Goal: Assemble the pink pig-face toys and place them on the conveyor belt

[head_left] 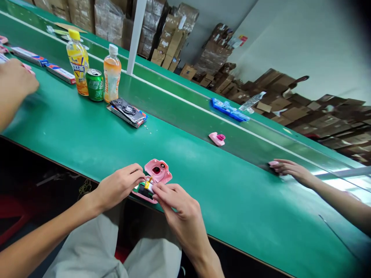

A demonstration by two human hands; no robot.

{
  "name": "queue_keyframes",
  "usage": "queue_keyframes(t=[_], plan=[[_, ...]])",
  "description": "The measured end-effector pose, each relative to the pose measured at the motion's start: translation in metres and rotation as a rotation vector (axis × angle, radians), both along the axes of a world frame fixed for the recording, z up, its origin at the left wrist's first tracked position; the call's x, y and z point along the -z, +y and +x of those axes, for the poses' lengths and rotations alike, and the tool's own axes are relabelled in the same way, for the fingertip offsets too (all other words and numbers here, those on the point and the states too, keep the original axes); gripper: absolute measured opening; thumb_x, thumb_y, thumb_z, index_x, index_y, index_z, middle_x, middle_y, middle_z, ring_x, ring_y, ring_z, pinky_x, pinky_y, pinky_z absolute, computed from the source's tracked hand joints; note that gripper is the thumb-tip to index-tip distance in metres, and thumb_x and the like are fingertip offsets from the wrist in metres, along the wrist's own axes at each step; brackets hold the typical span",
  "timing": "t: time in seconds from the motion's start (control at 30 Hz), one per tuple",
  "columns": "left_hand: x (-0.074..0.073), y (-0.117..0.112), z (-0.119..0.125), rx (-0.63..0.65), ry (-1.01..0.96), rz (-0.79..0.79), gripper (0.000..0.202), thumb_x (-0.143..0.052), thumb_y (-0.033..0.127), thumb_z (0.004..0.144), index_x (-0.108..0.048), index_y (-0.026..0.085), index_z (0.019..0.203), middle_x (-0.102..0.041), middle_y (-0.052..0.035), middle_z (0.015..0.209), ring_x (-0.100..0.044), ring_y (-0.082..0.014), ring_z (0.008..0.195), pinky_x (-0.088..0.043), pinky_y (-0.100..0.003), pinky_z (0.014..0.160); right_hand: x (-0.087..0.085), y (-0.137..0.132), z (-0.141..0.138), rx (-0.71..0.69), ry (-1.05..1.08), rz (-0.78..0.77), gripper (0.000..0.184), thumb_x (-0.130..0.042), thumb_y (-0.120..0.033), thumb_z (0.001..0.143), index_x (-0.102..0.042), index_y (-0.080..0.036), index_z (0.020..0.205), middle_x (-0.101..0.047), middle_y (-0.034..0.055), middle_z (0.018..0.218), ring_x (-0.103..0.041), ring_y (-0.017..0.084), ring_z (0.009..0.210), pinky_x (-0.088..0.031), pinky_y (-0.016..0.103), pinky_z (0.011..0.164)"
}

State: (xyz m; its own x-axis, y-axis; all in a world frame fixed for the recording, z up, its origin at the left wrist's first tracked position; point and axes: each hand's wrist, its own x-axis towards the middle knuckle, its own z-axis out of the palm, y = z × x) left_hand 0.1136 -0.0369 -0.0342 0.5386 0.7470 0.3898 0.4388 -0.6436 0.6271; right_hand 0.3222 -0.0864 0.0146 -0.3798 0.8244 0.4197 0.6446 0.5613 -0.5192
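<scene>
At the near edge of the green table (87, 135) my left hand (121, 183) and my right hand (174, 202) meet over a pink toy camera shell (158, 172) that lies opened in two halves. Both hands pinch at the lower half, where a dark circuit board and a small yellow part (147, 184) show. The front half with its round lens hole lies just behind my fingers. My fingers are closed on the lower half and the small part.
Two drink bottles (78, 58), a green can (95, 85) and a phone on a box (127, 112) stand at the left. Another pink shell (217, 139) and a blue tray (228, 110) lie on the belt. Other people's hands reach in at left (14, 81) and right (290, 170). Cardboard boxes pile up behind.
</scene>
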Motion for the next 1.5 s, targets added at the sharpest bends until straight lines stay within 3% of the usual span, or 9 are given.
queue_keyframes(t=[0.4,0.6,0.7,0.93,1.07,1.17,1.3,1.4,1.5], plan=[[0.003,-0.003,0.002,-0.004,0.055,0.061,0.029,-0.033,0.018,0.108,-0.062,0.016,0.103,-0.065,-0.0069,0.104,-0.065,-0.0192,0.094,-0.056,-0.034,0.085,0.020,-0.004,-0.002,-0.045,-0.344,0.145,0.036,-0.050,-0.003,0.096,-0.066,-0.011,0.127,-0.075,0.0123,0.115,-0.062,0.023,0.094,-0.063,0.037,0.083],[0.000,-0.008,-0.013,0.132,0.135,0.113,0.033,-0.052,0.029,0.103,-0.055,0.019,0.135,-0.064,-0.0119,0.127,-0.061,-0.0259,0.115,-0.055,-0.041,0.098,0.022,-0.016,-0.001,0.018,-0.433,0.164,0.042,-0.057,-0.012,0.097,-0.059,-0.015,0.140,-0.069,0.0112,0.132,-0.061,0.026,0.101,-0.062,0.041,0.082],[0.002,-0.008,-0.017,0.153,0.152,0.130,0.034,-0.051,0.027,0.104,-0.055,0.020,0.137,-0.064,-0.0116,0.130,-0.061,-0.0254,0.116,-0.055,-0.041,0.100,0.032,-0.019,-0.003,0.063,-0.448,0.232,0.053,-0.057,-0.012,0.097,-0.049,-0.016,0.150,-0.063,0.0099,0.142,-0.058,0.028,0.116,-0.059,0.043,0.089],[0.011,-0.007,-0.016,0.132,0.165,0.197,0.025,-0.050,0.030,0.105,-0.061,0.021,0.126,-0.065,-0.0094,0.129,-0.062,-0.0251,0.114,-0.054,-0.039,0.099,0.069,-0.031,-0.007,0.238,-0.205,0.416,0.054,-0.066,-0.008,0.092,-0.059,-0.029,0.142,-0.079,0.0040,0.110,-0.063,0.020,0.079,-0.050,0.036,0.071],[0.015,-0.008,-0.014,0.117,0.187,0.222,0.021,-0.051,0.027,0.104,-0.061,0.022,0.122,-0.063,-0.0088,0.133,-0.061,-0.0260,0.115,-0.051,-0.041,0.101,0.049,-0.022,0.010,0.387,0.013,0.476,0.023,-0.060,-0.014,0.096,-0.074,-0.024,0.111,-0.080,0.0042,0.089,-0.066,0.020,0.074,-0.050,0.034,0.068],[0.011,-0.007,-0.013,0.116,0.223,0.217,0.020,-0.054,0.027,0.102,-0.061,0.022,0.120,-0.062,-0.0106,0.132,-0.060,-0.0271,0.113,-0.051,-0.042,0.099,-0.002,0.029,0.017,0.571,-0.043,0.195,0.039,-0.050,-0.031,0.104,-0.072,-0.019,0.074,-0.074,0.0050,0.069,-0.064,0.017,0.061,-0.045,0.030,0.061],[0.003,-0.006,-0.010,0.115,0.278,0.186,0.025,-0.057,0.030,0.100,-0.060,0.021,0.123,-0.062,-0.0111,0.130,-0.057,-0.0285,0.113,-0.051,-0.044,0.096,-0.060,0.129,-0.008,0.186,-0.569,-0.579,0.054,-0.058,-0.055,0.096,-0.068,-0.017,0.059,-0.067,0.0039,0.058,-0.059,0.013,0.054,-0.042,0.027,0.060],[0.003,-0.007,-0.009,0.091,0.294,0.180,0.023,-0.056,0.029,0.100,-0.061,0.022,0.121,-0.061,-0.0103,0.130,-0.057,-0.0292,0.113,-0.050,-0.046,0.097,-0.071,0.170,-0.044,0.032,-0.997,-0.947,0.053,-0.065,-0.062,0.088,-0.071,-0.015,0.064,-0.066,0.0030,0.059,-0.057,0.012,0.052,-0.045,0.027,0.060],[0.007,-0.008,-0.010,0.075,0.313,0.222,0.021,-0.056,0.028,0.101,-0.062,0.023,0.120,-0.062,-0.0110,0.131,-0.058,-0.0301,0.110,-0.049,-0.050,0.096,-0.066,0.175,-0.070,0.029,-1.104,-0.989,0.040,-0.082,-0.053,0.075,-0.074,-0.014,0.069,-0.065,0.0010,0.059,-0.055,0.012,0.051,-0.046,0.027,0.059]])
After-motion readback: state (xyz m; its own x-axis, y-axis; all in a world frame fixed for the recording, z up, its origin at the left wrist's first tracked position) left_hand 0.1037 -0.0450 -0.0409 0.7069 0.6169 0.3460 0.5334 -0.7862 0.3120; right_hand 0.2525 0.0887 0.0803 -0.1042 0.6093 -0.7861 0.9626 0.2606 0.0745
